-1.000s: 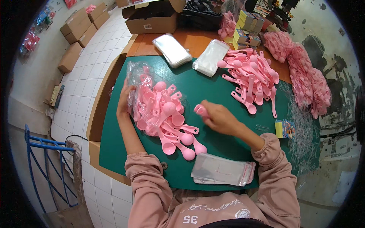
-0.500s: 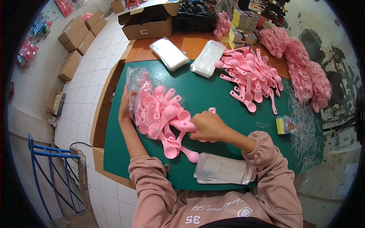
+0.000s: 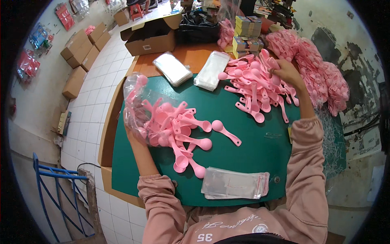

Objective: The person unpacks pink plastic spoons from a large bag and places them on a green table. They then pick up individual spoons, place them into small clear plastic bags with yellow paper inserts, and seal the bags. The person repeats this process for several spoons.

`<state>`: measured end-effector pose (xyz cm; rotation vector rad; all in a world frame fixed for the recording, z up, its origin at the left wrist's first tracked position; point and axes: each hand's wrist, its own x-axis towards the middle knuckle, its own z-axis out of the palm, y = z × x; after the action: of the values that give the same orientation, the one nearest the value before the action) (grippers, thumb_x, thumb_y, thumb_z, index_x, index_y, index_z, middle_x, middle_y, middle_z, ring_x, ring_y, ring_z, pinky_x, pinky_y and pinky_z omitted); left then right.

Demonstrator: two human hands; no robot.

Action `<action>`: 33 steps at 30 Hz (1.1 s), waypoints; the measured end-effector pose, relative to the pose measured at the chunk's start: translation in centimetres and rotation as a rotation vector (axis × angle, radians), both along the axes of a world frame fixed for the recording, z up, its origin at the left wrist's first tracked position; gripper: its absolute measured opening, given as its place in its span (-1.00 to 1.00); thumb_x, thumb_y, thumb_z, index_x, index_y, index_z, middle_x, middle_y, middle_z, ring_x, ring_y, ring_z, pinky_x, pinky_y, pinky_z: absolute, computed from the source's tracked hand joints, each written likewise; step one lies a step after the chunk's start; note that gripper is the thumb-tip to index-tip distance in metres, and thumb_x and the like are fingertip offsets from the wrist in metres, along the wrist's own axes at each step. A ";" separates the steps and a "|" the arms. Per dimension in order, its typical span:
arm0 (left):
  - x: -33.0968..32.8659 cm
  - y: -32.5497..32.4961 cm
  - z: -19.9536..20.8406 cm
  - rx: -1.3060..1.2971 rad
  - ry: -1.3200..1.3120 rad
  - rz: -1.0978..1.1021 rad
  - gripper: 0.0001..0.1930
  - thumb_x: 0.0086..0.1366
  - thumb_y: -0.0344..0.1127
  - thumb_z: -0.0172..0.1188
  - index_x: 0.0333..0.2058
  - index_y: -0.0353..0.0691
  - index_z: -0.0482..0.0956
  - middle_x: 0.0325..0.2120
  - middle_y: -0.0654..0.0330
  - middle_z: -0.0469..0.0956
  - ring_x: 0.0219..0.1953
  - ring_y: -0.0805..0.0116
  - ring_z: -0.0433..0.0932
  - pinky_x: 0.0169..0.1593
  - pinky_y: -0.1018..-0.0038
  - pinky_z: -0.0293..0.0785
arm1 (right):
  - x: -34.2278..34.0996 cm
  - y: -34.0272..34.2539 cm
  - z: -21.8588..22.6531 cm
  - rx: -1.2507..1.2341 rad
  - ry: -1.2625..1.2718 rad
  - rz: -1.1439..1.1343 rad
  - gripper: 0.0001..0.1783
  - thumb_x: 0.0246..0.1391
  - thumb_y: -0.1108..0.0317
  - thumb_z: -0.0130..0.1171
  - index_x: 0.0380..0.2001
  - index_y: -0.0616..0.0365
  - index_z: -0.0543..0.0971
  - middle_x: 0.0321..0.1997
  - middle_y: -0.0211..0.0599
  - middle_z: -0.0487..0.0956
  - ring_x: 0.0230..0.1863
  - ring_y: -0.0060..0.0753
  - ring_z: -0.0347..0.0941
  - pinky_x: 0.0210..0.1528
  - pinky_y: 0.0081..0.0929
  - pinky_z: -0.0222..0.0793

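At the table's left, my left hand (image 3: 132, 132) is closed on the side of a clear plastic bag (image 3: 131, 87), its fingers mostly hidden behind the film. Pink measuring spoons (image 3: 162, 120) fill the bag and spill from its mouth onto the green table top. A single pink spoon (image 3: 225, 133) lies apart, to the right of them. At the far right, my right hand (image 3: 287, 74) is closed around a few pink spoons, over the edge of a loose heap of spoons (image 3: 256, 83). How many it grips cannot be made out.
Flat clear bags (image 3: 235, 184) lie by the near edge; two more stacks, one left (image 3: 172, 69) and one right (image 3: 212, 71), lie farther back. Bundled cards (image 3: 248, 26) stand behind the heap. Filled bags of spoons (image 3: 319, 77) line the right side. An open carton (image 3: 150, 40) sits at the back.
My right hand has gone from the left spoons to the far-right heap with spoons in its grip. One spoon now lies alone mid-table. The bag's left side is raised, and the view has shifted slightly.
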<state>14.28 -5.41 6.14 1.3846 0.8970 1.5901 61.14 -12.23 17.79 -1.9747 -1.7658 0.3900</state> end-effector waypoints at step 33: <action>-4.4 4.1 -2.5 -0.448 -0.664 -0.362 -0.36 0.18 -0.09 -0.09 0.16 -0.33 0.07 0.04 -0.09 0.27 0.08 0.00 0.28 0.13 0.15 0.23 | -19.7 -7.9 -7.9 -0.293 -0.154 0.024 -0.56 -0.09 0.09 0.17 -0.31 0.21 0.34 -0.37 -0.04 0.41 -0.33 0.07 0.37 -0.29 -0.15 0.29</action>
<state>9.92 -1.27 3.69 0.5925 0.5109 1.3260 41.47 -20.12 9.94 -2.2391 -1.9196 0.5449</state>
